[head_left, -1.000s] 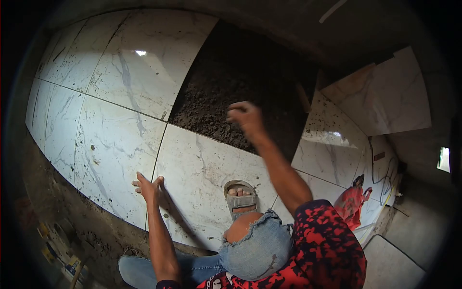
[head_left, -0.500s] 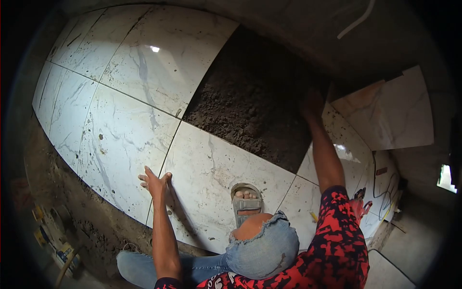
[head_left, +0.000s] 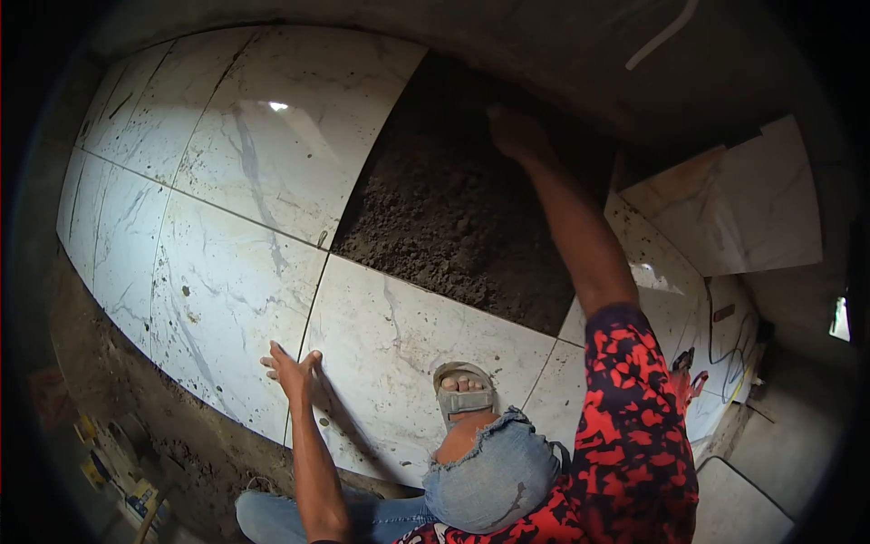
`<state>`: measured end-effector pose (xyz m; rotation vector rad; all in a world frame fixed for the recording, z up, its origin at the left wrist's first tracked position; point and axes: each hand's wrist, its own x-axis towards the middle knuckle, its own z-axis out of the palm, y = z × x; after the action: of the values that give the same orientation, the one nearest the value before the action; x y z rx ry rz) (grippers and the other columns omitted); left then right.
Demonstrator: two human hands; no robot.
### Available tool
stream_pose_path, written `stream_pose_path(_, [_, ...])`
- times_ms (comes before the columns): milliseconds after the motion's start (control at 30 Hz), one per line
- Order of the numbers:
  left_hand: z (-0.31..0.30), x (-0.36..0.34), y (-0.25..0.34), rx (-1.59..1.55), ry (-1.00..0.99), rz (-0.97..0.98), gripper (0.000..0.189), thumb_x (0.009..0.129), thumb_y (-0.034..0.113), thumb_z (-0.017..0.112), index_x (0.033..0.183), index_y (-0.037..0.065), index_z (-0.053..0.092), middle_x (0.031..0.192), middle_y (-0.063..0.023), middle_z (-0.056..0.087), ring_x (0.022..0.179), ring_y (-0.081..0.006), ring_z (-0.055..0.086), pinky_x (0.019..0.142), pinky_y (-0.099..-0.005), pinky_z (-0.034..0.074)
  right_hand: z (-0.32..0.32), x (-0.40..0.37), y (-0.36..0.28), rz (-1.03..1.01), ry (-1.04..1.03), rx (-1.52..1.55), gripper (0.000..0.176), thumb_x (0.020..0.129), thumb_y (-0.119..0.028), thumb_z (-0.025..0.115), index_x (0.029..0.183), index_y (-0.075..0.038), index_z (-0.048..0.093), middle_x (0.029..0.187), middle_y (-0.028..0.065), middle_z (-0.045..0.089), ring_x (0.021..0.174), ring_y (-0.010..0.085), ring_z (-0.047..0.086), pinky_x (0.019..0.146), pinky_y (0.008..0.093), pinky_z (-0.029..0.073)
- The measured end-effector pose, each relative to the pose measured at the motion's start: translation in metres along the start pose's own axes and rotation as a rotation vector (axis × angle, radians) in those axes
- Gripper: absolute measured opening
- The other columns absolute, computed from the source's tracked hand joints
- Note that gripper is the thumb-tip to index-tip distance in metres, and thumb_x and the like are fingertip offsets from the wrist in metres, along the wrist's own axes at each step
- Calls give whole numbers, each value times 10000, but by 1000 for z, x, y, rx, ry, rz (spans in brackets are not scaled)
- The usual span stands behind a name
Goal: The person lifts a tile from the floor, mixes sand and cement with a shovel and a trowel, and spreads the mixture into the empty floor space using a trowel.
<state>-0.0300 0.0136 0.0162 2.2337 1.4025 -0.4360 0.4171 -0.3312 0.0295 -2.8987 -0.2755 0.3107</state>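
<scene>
My left hand (head_left: 292, 372) rests on the white marbled floor tiles (head_left: 231, 299), fingers spread, close to the joint between two of them. My right hand (head_left: 518, 134) reaches far out over the patch of dark, crumbly soil (head_left: 426, 218) framed by the laid tiles. It is near the far side of that patch, in deep shadow, and I cannot tell whether its fingers hold anything. Between my arms, my sandalled foot (head_left: 464, 392) stands on the near tile (head_left: 390, 317).
A cut marbled tile piece (head_left: 734, 204) leans at the right wall. Dark cables (head_left: 711, 326) and a red-handled tool (head_left: 693, 385) lie on the right-hand tiles. Yellow-and-grey equipment (head_left: 127, 480) sits on bare dirt at lower left. A pale tube (head_left: 662, 38) shows at top right.
My right hand has swept left and away from me across the soil, from its right edge toward the far side. My left hand stays planted on the tile; the view has shifted slightly.
</scene>
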Motion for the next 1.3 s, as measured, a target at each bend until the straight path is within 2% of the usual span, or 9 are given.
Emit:
stream_pose_path(133, [1,1,-2,-9,15,79,1041,631,277,817,1388,-40,177,1409,-399,158,1357,-511,26,1099,-560,70,-31,-2,-17,10,-26,-72,460,965,-346,254,1186,-66,545,1217,228,541,1146,381,509,988,486,381])
stream_pose_path(467, [0,4,-2,-26,-31,28,1034,646,191,811,1424,36,147,1439,-388,-6,1289,-618,48,1081,-563,168,-42,-105,171,41,12,-312,307,943,-207,336,1181,-104,498,1160,238,562,1127,395,517,914,510,424])
stream_pose_path(567, [1,5,-3,-23,-10,27,1040,642,195,817,1424,37,149,1440,-386,-6,1286,-621,57,1077,-565,180,-44,-123,168,225,-212,-180,420,957,-321,266,1266,-99,444,1269,277,478,1129,432,510,968,518,394])
stream_pose_path(800, [-7,-4,10,-21,-22,-31,1027,658,191,814,1426,40,150,1439,-386,-5,1289,-613,71,1070,-571,206,-22,-170,108,411,-102,220,437,960,-329,271,1268,-61,427,1247,280,491,1098,447,518,903,514,441])
stream_pose_path(867, [-5,-4,11,-17,-25,-30,1025,660,188,814,1426,39,150,1439,-386,-6,1290,-612,72,1069,-571,208,-2,-173,142,-144,86,-256,447,960,-330,282,1285,-51,412,1221,271,513,1064,420,551,799,479,510])
stream_pose_path(900, [-4,-3,9,-17,-19,-28,1023,661,188,814,1425,37,151,1437,-388,-7,1289,-614,71,1069,-572,207,-4,-170,147,-140,82,-255,447,960,-330,282,1285,-51,412,1221,271,513,1064,420,551,799,479,510])
stream_pose_path(967, [-5,-2,9,-18,-7,-28,1021,661,188,814,1424,36,153,1436,-390,-8,1288,-615,70,1070,-572,206,-11,-154,149,346,-56,10,440,965,-296,279,1303,-37,392,1272,252,468,1029,404,571,717,457,545])
stream_pose_path(1100, [-5,-3,12,-35,-21,-26,1018,655,184,814,1417,25,157,1430,-400,-8,1283,-622,61,1071,-576,193,-18,-151,114,499,-91,252,425,973,-261,260,1307,-30,386,1292,232,449,1013,418,570,793,483,519])
stream_pose_path(1300, [-1,2,5,-11,-11,20,1031,636,209,822,1399,-2,161,1415,-418,30,1299,-601,69,1079,-572,158,-32,-159,94,202,-76,227,396,953,-192,273,1286,-28,412,1258,228,473,997,403,576,847,451,495])
